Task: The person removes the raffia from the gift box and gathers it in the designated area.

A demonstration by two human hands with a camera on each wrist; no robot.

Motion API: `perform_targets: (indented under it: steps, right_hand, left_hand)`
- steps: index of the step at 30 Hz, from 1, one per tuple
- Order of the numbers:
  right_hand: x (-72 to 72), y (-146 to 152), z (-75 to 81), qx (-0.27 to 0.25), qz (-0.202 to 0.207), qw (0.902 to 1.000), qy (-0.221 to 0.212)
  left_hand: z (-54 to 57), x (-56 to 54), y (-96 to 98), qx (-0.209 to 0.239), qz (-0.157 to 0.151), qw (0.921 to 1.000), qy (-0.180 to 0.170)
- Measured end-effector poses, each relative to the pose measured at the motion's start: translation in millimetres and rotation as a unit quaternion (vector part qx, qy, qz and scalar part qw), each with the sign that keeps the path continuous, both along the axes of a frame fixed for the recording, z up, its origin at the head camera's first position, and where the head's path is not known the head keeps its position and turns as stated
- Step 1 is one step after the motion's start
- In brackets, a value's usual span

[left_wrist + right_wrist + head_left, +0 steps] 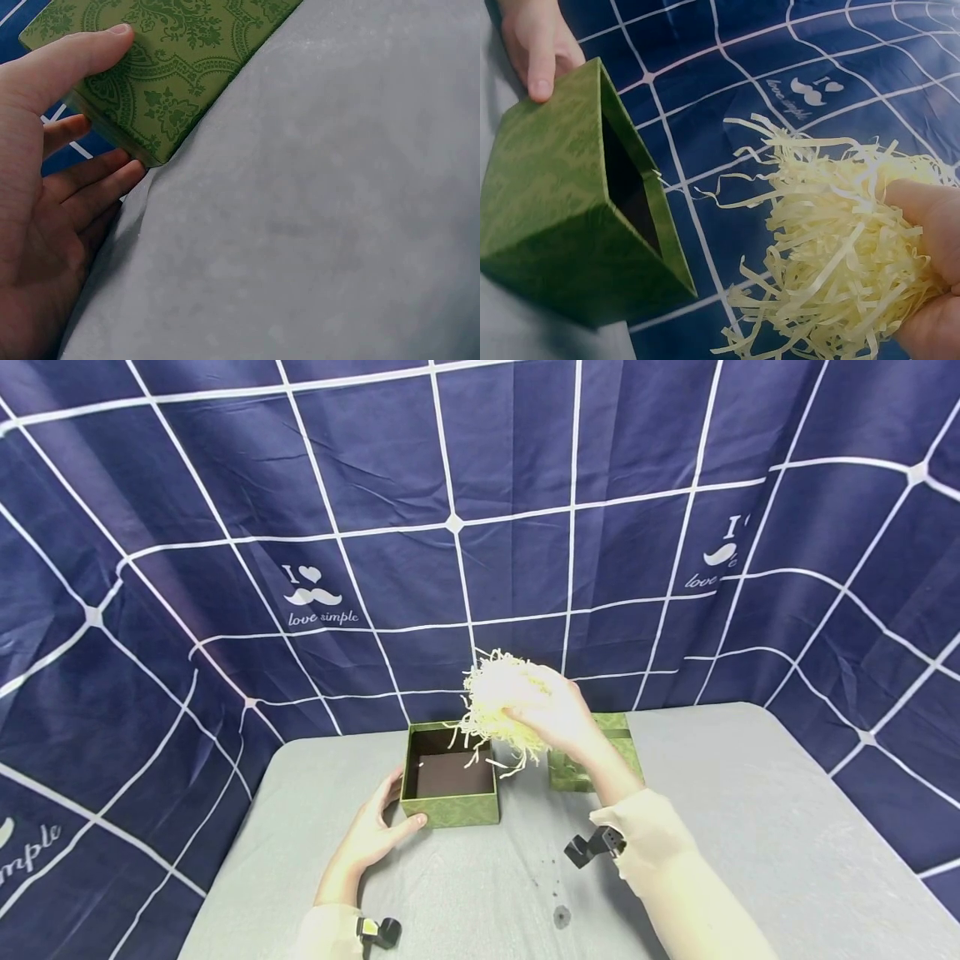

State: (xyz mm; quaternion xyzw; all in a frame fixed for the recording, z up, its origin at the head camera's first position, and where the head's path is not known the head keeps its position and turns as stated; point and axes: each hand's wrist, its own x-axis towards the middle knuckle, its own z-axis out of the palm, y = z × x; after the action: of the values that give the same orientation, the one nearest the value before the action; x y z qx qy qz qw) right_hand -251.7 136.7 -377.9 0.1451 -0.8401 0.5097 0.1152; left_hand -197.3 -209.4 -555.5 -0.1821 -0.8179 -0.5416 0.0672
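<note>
A clump of pale yellow shredded paper (497,706) is gripped by my right hand (553,706), raised above the table beside the box's right rim. Loose strands hang out of the clump toward the box opening. My left hand (378,827) holds the green patterned box (453,811) at its near left corner. In the left wrist view the thumb lies on the front face and the fingers reach along the side. The box stands open side up, its dark brown inside (450,775) showing with a small stray strand in it.
A second green patterned piece (622,747), looking like the box's lid, lies to the right, partly under my right forearm. The grey-covered table (465,893) has a few dark spots near the front. A navy curtain (517,568) with white grid lines rises behind the table.
</note>
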Motion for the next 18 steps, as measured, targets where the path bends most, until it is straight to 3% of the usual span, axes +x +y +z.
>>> perform_targets:
  steps: [7,13,18]
  right_hand:
    - [9.1,17,-0.1,0.026,-0.007,0.9996,0.005]
    - [18.1,40,-5.7,0.053,0.003,0.9976,0.043]
    - [27.0,62,-16.8,0.036,0.025,0.9978,0.050]
  left_hand:
    - [-0.1,0.7,-0.1,0.001,-0.001,1.0000,-0.001]
    - [-1.5,-0.1,-0.7,-0.001,-0.004,1.0000,0.000]
    - [-1.0,-0.1,-1.0,0.003,-0.004,1.0000,0.001]
